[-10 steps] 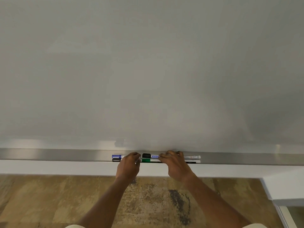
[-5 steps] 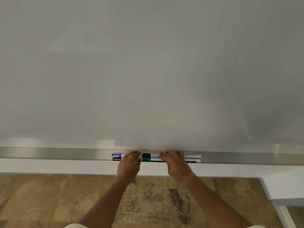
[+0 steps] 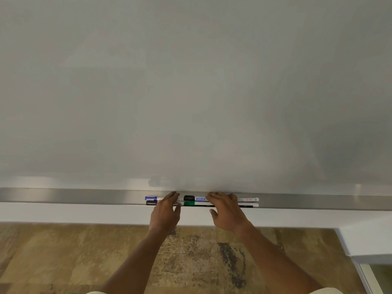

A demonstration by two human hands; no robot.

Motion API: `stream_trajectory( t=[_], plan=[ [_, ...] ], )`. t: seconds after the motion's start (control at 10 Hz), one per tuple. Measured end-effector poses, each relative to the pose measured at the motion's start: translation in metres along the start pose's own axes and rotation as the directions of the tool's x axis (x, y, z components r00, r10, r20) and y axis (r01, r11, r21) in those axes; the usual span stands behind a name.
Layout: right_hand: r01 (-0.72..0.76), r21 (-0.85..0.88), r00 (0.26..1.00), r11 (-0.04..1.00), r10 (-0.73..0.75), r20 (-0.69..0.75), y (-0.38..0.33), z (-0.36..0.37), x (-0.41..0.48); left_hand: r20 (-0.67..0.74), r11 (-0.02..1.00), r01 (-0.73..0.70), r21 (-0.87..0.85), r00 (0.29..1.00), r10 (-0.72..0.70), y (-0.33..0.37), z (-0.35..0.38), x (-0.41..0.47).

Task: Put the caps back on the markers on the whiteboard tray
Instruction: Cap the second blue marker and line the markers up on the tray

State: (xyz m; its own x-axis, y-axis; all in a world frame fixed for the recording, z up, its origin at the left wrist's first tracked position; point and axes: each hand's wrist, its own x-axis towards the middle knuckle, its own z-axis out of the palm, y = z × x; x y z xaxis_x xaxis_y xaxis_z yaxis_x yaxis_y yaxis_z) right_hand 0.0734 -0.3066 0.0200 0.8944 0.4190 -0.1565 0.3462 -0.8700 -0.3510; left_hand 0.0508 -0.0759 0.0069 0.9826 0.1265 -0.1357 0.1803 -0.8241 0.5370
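Observation:
Several markers lie in two rows on the metal whiteboard tray (image 3: 84, 196). At the left a blue-capped marker (image 3: 151, 198) lies behind a black-capped one (image 3: 151, 202). In the middle a black-capped marker (image 3: 189, 197) with a blue label lies behind a green-capped marker (image 3: 189, 203). White barrels (image 3: 249, 199) stick out to the right. My left hand (image 3: 165, 213) is open, its straight fingers over the left pair of markers. My right hand (image 3: 227, 211) is open too, fingers spread over the barrels of the right pair. Neither hand grips anything.
The blank whiteboard (image 3: 191, 92) fills the upper view. Below the tray runs a white ledge (image 3: 63, 212), which steps down at the right (image 3: 364, 240). Mottled brown floor (image 3: 63, 262) lies beneath.
Both hands have uncurled their fingers and eased back from the markers; earlier they were curled over the tray. The markers lie where they were.

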Motion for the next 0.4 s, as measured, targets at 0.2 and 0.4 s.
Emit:
stream_trajectory(
  t=[0.2, 0.4],
  plan=[
    [0.036, 0.067, 0.987, 0.997, -0.025, -0.162, -0.007, -0.011, -0.011, -0.033, 0.998, -0.069, -0.010, 0.997, 0.069, 0.005, -0.016, -0.005],
    [0.223, 0.087, 0.887, 0.971, -0.165, -0.431, -0.032, -0.088, -0.013, -0.226, 0.934, -0.354, 0.056, 0.906, 0.357, 0.039, -0.066, -0.005]
  ],
)
